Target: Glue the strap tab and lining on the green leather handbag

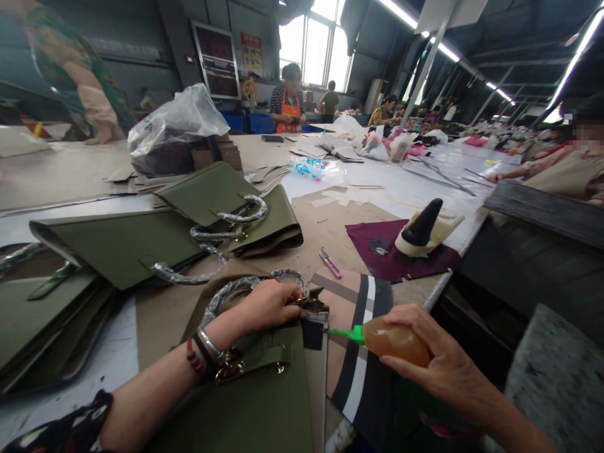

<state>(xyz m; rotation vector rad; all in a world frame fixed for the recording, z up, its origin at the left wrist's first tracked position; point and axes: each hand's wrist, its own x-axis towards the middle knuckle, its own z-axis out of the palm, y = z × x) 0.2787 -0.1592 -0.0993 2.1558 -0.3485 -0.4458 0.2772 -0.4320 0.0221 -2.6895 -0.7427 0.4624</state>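
Note:
My right hand point(431, 343) is wrapped round a squeeze bottle point(396, 340) of amber liquid, held on its side. The bottle's green nozzle point(346, 333) points left, its tip close to the edge of an olive-green handbag point(264, 396). My left hand point(271, 303) pinches the handbag's upper edge, where a small folded green piece point(317, 302) sticks out past the fingers. Plastic-wrapped handles point(221, 299) rise behind my left wrist. Beneath the bottle lies a striped panel point(358, 377) in tan, black and white.
More green handbags point(123, 242) lie at the left. Pink-handled thread snips point(331, 263) lie beyond my hands. A black cone-shaped tool point(425, 223) rests in a pale holder on a purple cloth point(368, 251). A clear plastic bag point(177, 126) stands farther back; several people work around the table.

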